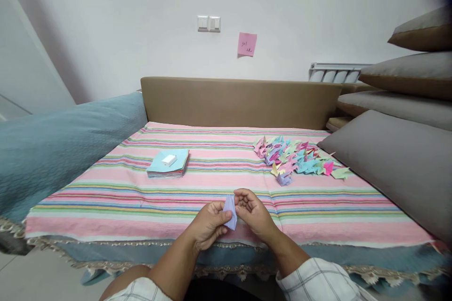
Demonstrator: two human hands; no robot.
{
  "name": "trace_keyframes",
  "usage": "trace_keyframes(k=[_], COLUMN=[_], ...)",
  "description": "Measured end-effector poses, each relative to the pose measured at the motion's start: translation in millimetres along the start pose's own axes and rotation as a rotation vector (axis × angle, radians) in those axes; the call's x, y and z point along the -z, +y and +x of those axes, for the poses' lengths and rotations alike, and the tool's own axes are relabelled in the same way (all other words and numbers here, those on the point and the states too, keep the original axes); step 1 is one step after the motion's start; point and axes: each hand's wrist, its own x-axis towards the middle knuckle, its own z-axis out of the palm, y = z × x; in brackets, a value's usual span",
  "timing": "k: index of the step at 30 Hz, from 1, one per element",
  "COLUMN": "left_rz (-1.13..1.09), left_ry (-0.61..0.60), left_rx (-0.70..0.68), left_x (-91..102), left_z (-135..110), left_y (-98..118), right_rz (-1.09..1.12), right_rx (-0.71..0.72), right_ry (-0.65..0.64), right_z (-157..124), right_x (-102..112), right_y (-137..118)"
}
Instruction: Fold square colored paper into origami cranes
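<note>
My left hand (209,225) and my right hand (254,214) meet over the front edge of a striped bed cover (141,197). Both pinch a small, partly folded lavender paper piece (230,211), held upright between the fingertips. The left thumb presses its lower side, and the right fingers curl around its top. A pile of several folded paper cranes (296,157) in pink, blue, green and purple lies at the right rear of the cover. A stack of square coloured paper sheets (168,164) with a small white object (169,160) on top lies at the left rear.
A blue-green cushion (63,146) borders the left side. Grey and brown cushions (399,150) are stacked at the right. A brown headboard (240,101) runs along the back, below a wall with switches (208,23) and a pink note (246,44).
</note>
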Motion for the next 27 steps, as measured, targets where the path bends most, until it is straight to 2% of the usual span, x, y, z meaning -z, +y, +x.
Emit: trace_keyframes(k=[5,8,15,20,27], left_rz=[0.052,0.106,0.288,0.356,0.255], left_ry=[0.033,0.059,0.049,0.088,0.166], left_rx=[0.034,0.016,-0.049,-0.097,-0.120], left_x=[2.3,3.4,5.4,8.6,4.1], left_z=[1,1,1,3,5], left_y=[-1,-1,-1,-3,-7], right_rz=[-0.425,-0.556,-0.671,-0.716,-0.809], right_rx=[0.275,0.366,0.497,0.509,0.550], right_ry=[-0.046,-0.042,-0.095,-0.132,-0.077], right_z=[-1,-1,0,0,-1], right_x=[9,14,18,16,15], right_y=[-6,-8,-14,-14,-12])
